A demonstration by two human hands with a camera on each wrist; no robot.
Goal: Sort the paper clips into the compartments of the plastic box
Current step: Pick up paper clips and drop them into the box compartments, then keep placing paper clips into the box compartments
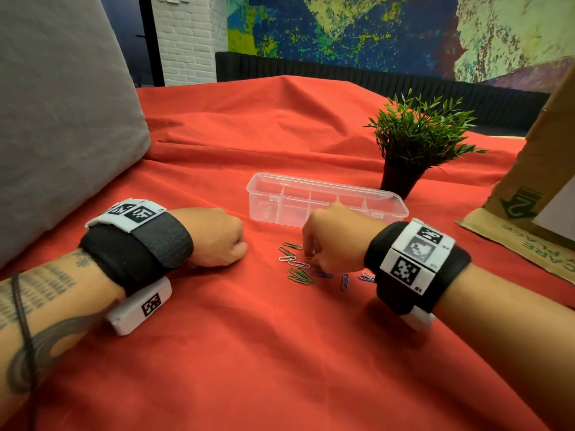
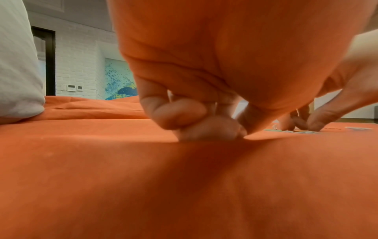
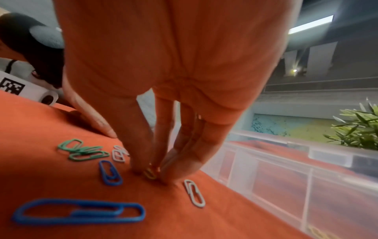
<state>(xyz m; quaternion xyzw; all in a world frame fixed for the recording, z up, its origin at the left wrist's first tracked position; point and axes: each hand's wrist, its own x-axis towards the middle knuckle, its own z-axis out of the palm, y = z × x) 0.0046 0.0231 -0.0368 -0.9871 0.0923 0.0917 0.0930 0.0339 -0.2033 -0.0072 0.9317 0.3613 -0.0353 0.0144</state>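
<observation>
Loose paper clips lie on the red cloth [image 1: 280, 353] in front of the clear compartment box [image 1: 258, 188]: green ones [image 1: 300, 275], white ones [image 1: 294, 262] and blue ones [image 1: 344, 281]. My right hand [image 1: 323, 241] reaches down among them. In the right wrist view its straight fingertips [image 3: 163, 176] touch a small yellow clip [image 3: 150, 173], with the thumb [image 3: 102, 127] apart on the cloth. Blue clips [image 3: 79, 211], green clips [image 3: 83, 150] and a white clip [image 3: 194, 193] lie around it. My left hand [image 1: 217, 237] rests on the cloth as a curled fist [image 2: 194, 122], and I see nothing in it.
A potted green plant [image 1: 413, 141] stands just behind the box's right end. A cardboard box [image 1: 529, 181] is at the right edge, a grey cushion [image 1: 62, 119] at the left. The compartment box [image 3: 306, 177] lies close beside my right fingers.
</observation>
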